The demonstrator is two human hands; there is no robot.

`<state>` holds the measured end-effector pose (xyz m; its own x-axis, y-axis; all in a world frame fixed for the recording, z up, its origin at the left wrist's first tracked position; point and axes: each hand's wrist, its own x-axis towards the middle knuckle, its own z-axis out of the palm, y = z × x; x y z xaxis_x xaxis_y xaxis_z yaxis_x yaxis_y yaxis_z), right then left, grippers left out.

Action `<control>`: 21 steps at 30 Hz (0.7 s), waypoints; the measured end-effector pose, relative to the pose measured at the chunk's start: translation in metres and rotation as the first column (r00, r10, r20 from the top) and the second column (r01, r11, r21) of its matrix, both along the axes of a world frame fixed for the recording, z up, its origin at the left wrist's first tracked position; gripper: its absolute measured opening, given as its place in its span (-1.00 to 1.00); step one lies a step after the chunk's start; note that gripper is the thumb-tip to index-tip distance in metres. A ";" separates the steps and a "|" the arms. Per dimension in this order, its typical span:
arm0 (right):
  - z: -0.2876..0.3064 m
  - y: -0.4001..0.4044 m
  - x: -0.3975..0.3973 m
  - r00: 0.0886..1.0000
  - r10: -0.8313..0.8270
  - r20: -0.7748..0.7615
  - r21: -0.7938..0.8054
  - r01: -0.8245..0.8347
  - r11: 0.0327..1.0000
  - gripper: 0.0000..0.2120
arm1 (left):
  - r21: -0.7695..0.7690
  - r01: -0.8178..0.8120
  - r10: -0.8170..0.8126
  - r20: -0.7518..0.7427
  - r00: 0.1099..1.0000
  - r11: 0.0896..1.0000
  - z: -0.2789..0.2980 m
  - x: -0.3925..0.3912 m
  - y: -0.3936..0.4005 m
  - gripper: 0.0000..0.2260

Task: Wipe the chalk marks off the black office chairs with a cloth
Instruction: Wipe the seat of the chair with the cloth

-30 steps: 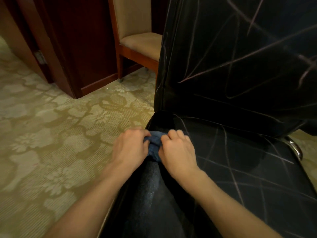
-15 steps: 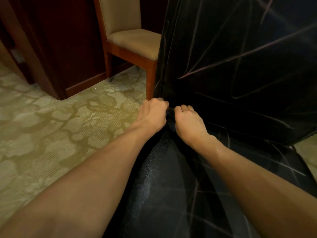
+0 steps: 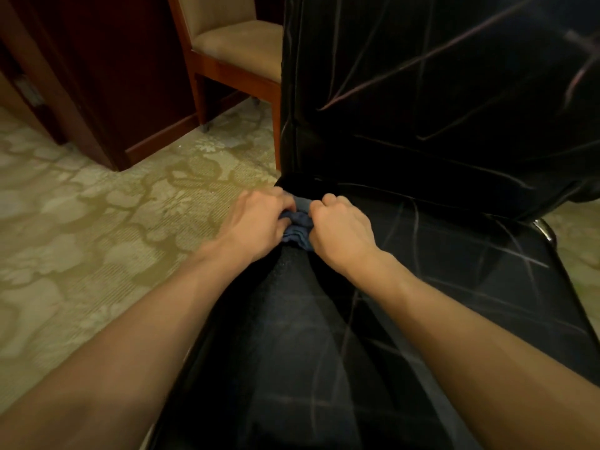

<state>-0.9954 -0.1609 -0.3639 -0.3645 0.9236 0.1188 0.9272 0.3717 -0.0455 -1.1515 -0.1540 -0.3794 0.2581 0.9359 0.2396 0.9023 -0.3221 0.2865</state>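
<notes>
Together, left hand (image 3: 256,222) and right hand (image 3: 341,227) clench the bunched blue cloth (image 3: 298,227) at the chalk-streaked black leather chair's (image 3: 454,287) seat rear; bunched so tightly, it risks missing wider streaks

Cloth (image 3: 297,227) bunched on the office chair (image 3: 454,271) seat near its back-left corner, left hand (image 3: 256,222) and right hand (image 3: 341,228) either side touching it, wooden chair (image 3: 233,50) behind-left on carpet (image 3: 81,222).
</notes>
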 end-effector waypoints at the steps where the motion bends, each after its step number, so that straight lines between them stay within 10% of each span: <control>1: -0.001 -0.010 0.000 1.000 0.006 -0.020 0.003 -0.006 1.000 -0.72 | 0.007 0.002 -0.002 0.009 1.000 1.000 0.000 -0.002 -0.013 -0.87; 21: -0.021 -0.208 0.002 0.973 0.101 -0.207 0.161 -0.068 0.985 -0.93 | -0.025 -0.028 0.028 -0.029 0.999 0.999 0.002 -0.010 -0.236 -0.76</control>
<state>-0.9937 -0.3692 -0.3847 -0.3911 0.8556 0.3391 0.8673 0.4659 -0.1754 -1.1616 -0.3903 -0.3779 0.2381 0.9485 0.2089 0.9188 -0.2897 0.2681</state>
